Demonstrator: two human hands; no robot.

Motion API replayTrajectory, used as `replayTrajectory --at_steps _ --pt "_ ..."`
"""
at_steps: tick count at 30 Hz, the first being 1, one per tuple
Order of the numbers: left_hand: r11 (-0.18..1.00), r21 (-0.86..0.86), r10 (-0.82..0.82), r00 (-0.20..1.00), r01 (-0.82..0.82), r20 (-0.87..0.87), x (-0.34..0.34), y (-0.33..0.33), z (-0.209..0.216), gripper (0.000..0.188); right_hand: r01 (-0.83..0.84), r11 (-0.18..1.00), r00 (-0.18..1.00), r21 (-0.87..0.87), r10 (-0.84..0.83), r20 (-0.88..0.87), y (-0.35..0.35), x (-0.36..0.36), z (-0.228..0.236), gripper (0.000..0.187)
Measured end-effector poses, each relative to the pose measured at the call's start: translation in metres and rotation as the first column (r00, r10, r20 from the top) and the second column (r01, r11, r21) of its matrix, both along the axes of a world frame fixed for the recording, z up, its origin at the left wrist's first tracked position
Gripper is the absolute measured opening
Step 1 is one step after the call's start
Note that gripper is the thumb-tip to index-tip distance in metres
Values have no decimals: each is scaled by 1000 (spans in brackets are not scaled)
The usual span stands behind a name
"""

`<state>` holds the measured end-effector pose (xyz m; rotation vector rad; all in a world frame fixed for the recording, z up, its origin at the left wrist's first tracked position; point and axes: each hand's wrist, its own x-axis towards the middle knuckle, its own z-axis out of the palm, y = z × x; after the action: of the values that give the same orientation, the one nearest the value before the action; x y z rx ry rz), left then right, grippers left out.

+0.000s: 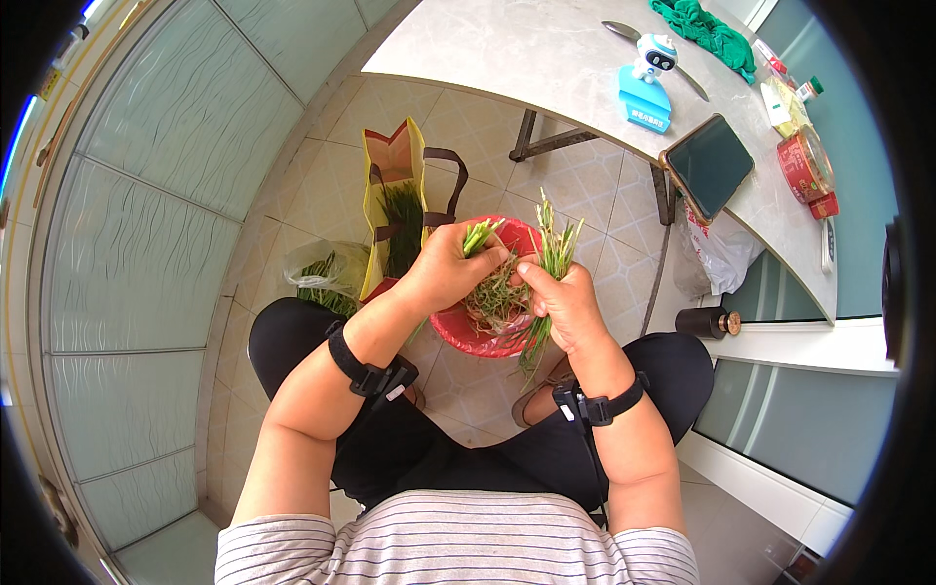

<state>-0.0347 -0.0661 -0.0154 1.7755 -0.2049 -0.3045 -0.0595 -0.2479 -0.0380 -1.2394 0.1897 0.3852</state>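
Observation:
My left hand [450,271] is closed around a small bunch of green chives, its pale cut-looking ends [480,235] poking out past the thumb and forefinger. My right hand [568,304] grips a larger bunch of chives [556,252], with whitish ends upward and green leaves hanging below the fist. The two thumbs are close together, over a red bin [458,336]. Inside the bin lies a tangle of yellowish and green trimmings [495,297]. Whether a strand runs between my fingertips is too small to tell.
A yellow bag [378,161] of long green leaves stands left of the bin, beside a clear plastic bag [341,263] of greens. On the table [487,58] are a phone [709,166], a knife [692,84], a toy robot [655,58] and a green cloth [707,37]. A dark bottle [704,323] lies right.

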Motion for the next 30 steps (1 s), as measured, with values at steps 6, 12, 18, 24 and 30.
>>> replayTrajectory --at_steps 6,12,18,24,30 --pt "999 -18 32 999 -32 -2 1 3 -1 9 -6 999 999 45 8 -47 -1 1 3 16" --pt "995 -15 94 995 -94 -19 5 8 -3 9 -14 997 997 77 20 -78 -3 2 2 16" --pt "963 -66 261 965 -260 11 11 16 -3 8 -7 995 995 100 17 -96 -3 2 4 16" --pt "945 -42 325 945 -326 -18 16 24 -6 7 7 994 994 105 4 -106 -5 2 2 16" --pt "982 26 185 982 -187 39 13 20 -7 5 46 988 991 149 -27 -132 -7 2 2 18"
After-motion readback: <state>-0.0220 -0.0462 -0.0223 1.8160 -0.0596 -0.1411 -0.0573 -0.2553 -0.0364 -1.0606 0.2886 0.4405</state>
